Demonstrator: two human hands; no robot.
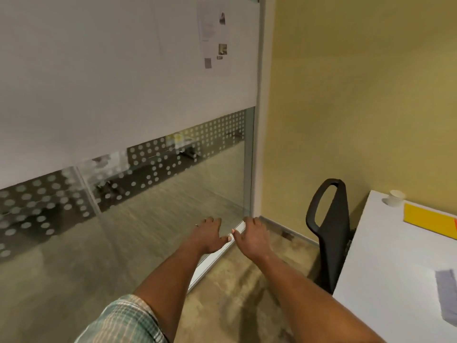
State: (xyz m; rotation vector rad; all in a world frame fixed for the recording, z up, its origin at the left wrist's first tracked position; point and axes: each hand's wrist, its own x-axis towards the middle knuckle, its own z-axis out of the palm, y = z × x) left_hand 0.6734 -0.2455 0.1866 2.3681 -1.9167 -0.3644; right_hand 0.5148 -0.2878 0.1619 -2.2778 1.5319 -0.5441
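Observation:
Both my arms stretch forward and down toward the foot of a glass partition (153, 209). My left hand (209, 233) and my right hand (252, 235) hang side by side, backs up, thumbs nearly touching. The fingers of both curl loosely downward and nothing shows in either hand. They hover over the partition's metal bottom rail (210, 261), where it meets the floor near the corner. The fingertips are hidden from me.
The upper glass is frosted white with a dotted band below; a printed sheet (214, 35) is stuck on it. A yellow wall (358, 95) stands right. A black chair (331, 226) sits beside a white table (385, 268) holding a paper cup (395, 197), a yellow sheet (430, 220) and a grey cloth (447, 295).

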